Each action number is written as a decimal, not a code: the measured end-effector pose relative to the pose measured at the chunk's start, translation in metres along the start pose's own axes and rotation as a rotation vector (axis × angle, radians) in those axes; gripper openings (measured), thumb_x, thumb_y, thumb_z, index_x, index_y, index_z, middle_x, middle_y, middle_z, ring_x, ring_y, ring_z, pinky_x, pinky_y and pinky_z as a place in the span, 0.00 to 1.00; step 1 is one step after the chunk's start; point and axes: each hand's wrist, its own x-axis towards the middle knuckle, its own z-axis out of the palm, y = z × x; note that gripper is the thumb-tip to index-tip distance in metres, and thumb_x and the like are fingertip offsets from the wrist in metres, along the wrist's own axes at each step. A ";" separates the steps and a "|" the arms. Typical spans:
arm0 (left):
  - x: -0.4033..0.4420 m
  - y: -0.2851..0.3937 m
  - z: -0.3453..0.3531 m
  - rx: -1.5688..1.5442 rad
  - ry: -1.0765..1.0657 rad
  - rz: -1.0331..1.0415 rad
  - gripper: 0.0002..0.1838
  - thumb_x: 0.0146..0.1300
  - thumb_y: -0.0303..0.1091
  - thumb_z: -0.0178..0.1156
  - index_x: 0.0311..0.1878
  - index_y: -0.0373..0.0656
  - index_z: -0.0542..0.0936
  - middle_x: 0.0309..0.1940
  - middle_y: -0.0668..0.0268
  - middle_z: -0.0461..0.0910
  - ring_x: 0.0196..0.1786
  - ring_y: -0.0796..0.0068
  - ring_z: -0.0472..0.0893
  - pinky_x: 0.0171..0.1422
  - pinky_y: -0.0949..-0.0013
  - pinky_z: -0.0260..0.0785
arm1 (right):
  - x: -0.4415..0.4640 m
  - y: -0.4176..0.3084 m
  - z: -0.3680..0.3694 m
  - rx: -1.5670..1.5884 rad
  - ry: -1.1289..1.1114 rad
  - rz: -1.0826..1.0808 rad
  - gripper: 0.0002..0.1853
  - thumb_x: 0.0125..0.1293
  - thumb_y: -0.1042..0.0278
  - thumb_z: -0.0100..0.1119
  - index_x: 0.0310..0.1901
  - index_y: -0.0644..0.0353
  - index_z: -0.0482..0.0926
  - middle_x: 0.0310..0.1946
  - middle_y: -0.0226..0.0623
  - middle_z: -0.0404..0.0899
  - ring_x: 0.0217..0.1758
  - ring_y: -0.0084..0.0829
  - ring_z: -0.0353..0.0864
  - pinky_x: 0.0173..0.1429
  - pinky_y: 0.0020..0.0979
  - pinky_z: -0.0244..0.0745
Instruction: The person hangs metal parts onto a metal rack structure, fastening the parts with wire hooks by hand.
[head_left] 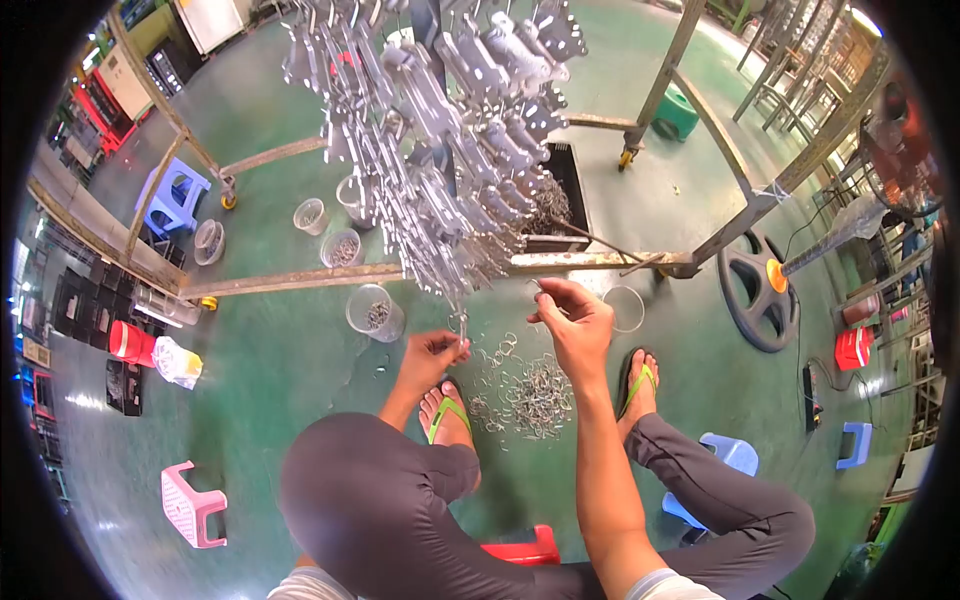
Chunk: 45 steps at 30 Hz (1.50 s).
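Note:
Bunches of shiny flat metal parts (425, 95) hang in front of me, their lowest strand reaching down to my left hand (428, 360). The fingers of that hand are pinched around a small metal piece (463, 326) at the strand's lower end. My right hand (575, 322) is raised to the right of the strand, thumb and forefinger closed on a small wire hook (534, 285). The hook looks apart from the hanging parts. On the green floor between my feet lies a loose pile of small metal hooks (540, 398).
A rusty wheeled frame (300, 281) surrounds the hanging parts. Clear plastic tubs (376, 313) with small metal pieces stand left, and a black crate (572, 185) sits behind. A wheel-shaped stand base (757, 290) is at right. Low stools include a pink one (192, 505) and a blue one (732, 453).

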 end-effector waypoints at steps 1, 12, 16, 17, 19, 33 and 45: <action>-0.002 0.007 0.001 0.022 -0.015 -0.006 0.13 0.68 0.38 0.73 0.39 0.35 0.87 0.32 0.61 0.89 0.34 0.74 0.89 0.41 0.72 0.80 | 0.003 -0.019 0.008 0.039 -0.024 -0.027 0.08 0.69 0.80 0.65 0.48 0.72 0.84 0.36 0.33 0.85 0.38 0.22 0.86 0.42 0.28 0.88; -0.021 0.032 -0.001 0.095 -0.284 -0.111 0.12 0.68 0.35 0.72 0.41 0.33 0.88 0.34 0.64 0.90 0.40 0.81 0.86 0.49 0.72 0.77 | 0.025 -0.175 0.064 0.238 -0.235 -0.205 0.07 0.70 0.80 0.66 0.46 0.73 0.83 0.34 0.36 0.86 0.34 0.24 0.88 0.41 0.27 0.87; -0.020 0.031 -0.008 0.111 -0.369 -0.101 0.12 0.68 0.35 0.72 0.41 0.33 0.88 0.34 0.64 0.90 0.39 0.81 0.86 0.48 0.72 0.77 | 0.032 -0.188 0.075 0.238 -0.276 -0.256 0.12 0.70 0.77 0.67 0.52 0.73 0.82 0.36 0.37 0.86 0.34 0.24 0.88 0.41 0.28 0.88; -0.020 0.032 -0.009 0.120 -0.380 -0.108 0.12 0.67 0.35 0.73 0.40 0.33 0.88 0.33 0.64 0.90 0.39 0.81 0.86 0.48 0.72 0.77 | 0.033 -0.192 0.077 0.228 -0.278 -0.267 0.12 0.70 0.77 0.67 0.51 0.73 0.82 0.36 0.37 0.86 0.34 0.24 0.88 0.41 0.28 0.88; -0.018 0.032 -0.013 0.100 -0.400 -0.106 0.12 0.67 0.35 0.73 0.39 0.33 0.87 0.33 0.64 0.89 0.39 0.80 0.86 0.48 0.72 0.77 | 0.036 -0.201 0.080 0.209 -0.281 -0.289 0.11 0.70 0.77 0.66 0.51 0.74 0.82 0.37 0.38 0.86 0.34 0.24 0.88 0.40 0.28 0.88; -0.012 0.054 -0.020 0.240 -0.495 -0.072 0.15 0.66 0.37 0.74 0.35 0.32 0.86 0.30 0.65 0.88 0.36 0.80 0.85 0.46 0.71 0.78 | 0.070 -0.243 0.104 0.208 -0.312 -0.450 0.10 0.71 0.72 0.66 0.49 0.69 0.84 0.36 0.38 0.89 0.33 0.20 0.86 0.34 0.24 0.79; -0.008 0.054 -0.026 0.344 -0.495 -0.016 0.16 0.65 0.41 0.73 0.38 0.33 0.87 0.29 0.63 0.88 0.35 0.79 0.85 0.45 0.70 0.78 | 0.084 -0.249 0.101 -0.245 -0.408 -0.689 0.10 0.66 0.70 0.69 0.43 0.68 0.88 0.28 0.45 0.86 0.26 0.27 0.82 0.34 0.31 0.76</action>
